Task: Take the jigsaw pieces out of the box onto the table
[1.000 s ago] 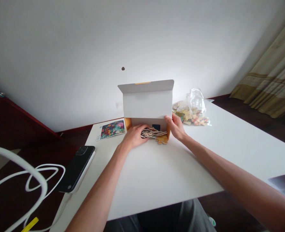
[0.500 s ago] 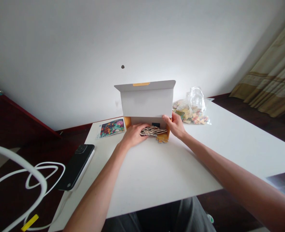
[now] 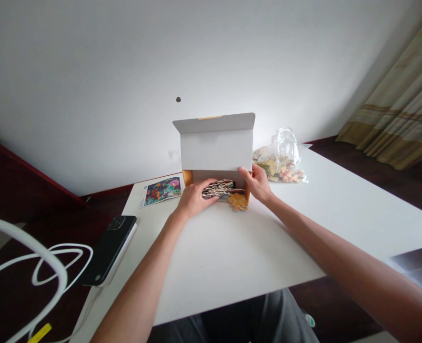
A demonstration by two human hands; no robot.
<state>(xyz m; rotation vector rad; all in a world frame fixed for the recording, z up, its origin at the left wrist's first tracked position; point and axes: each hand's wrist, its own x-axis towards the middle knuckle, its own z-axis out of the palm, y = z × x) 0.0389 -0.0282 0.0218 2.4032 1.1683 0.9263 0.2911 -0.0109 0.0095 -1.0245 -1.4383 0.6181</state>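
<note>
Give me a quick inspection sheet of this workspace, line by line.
Surface: white table, flat, bearing everything below.
Job's things: white cardboard box, lid standing open, orange inside; stack of wooden puzzle pieces at its open front; loose orange puzzle piece in front of the box.
Clutter: picture card left of the box; clear plastic bag of puzzle pieces behind and right; smartphone, back up, at the table's left edge.
Grips: left hand against the stack's left end; right hand at the box's front right corner.
Cables: white cable looped at lower left.
Surroundings: white wall, striped curtain at right.
</note>
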